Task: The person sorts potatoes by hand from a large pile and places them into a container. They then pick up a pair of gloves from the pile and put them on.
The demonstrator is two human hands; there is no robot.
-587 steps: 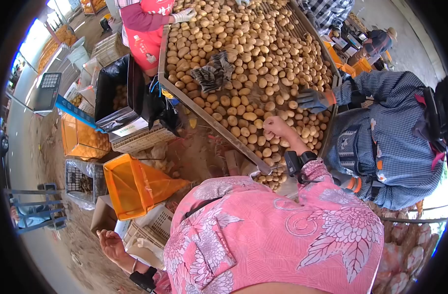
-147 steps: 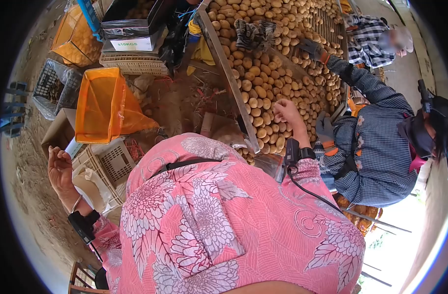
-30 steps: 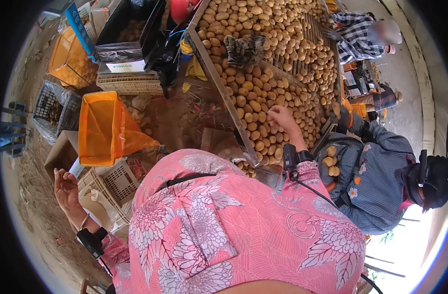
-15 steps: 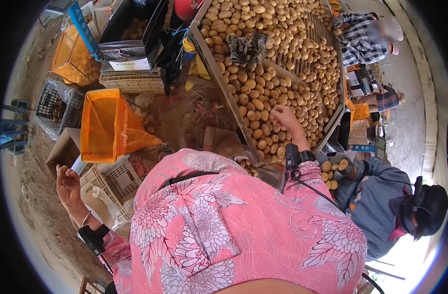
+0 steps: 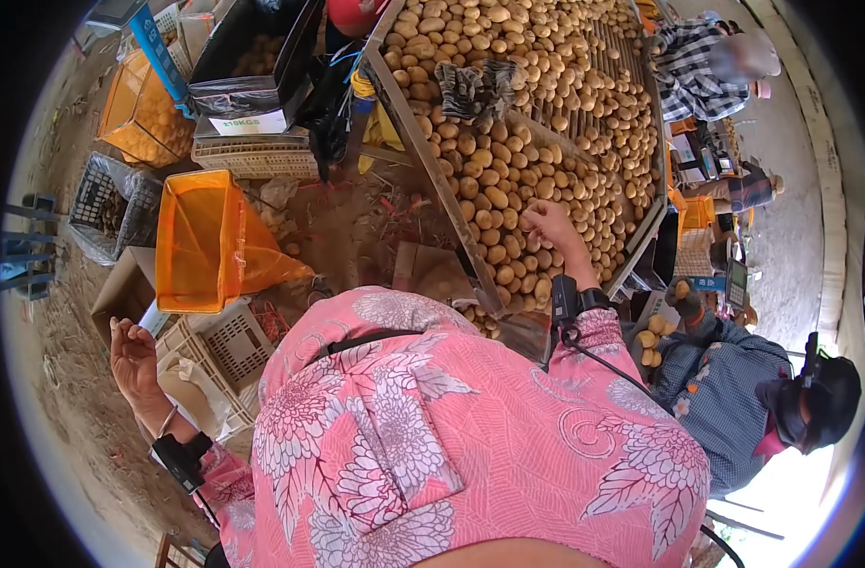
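- Potatoes [image 5: 497, 197], loose, many, of mixed sizes; spread over most of the tabletop [image 5: 419, 151], which has a raised rim and a slatted part at the far side.
- Right hand [image 5: 552, 225], bare; over the near potatoes, fingers curled, undersides hidden. Cannot tell whether it grasps a potato.
- Left hand [image 5: 134, 358], bare; well apart from the tabletop, near a cardboard box [image 5: 120, 284]. Fingers loosely bent, released, nothing showing in them.
- Extent: the large lot lies ungathered on the tabletop; smaller lots show off it. No finished count can be told.
- Black-lined carton [image 5: 231, 93], beyond the tabletop's left edge; some potatoes inside, white label in front.
- Orange mesh bag [image 5: 188, 246], mouth spread; beside a beige plastic crate [image 5: 235, 348].
- Dark striped cloth [image 5: 459, 93], crumpled on the potatoes.
- Co-worker in blue checks [image 5: 712, 388], at right; gloved hand [image 5: 701, 322] grasping one potato, others gathered just beside it.
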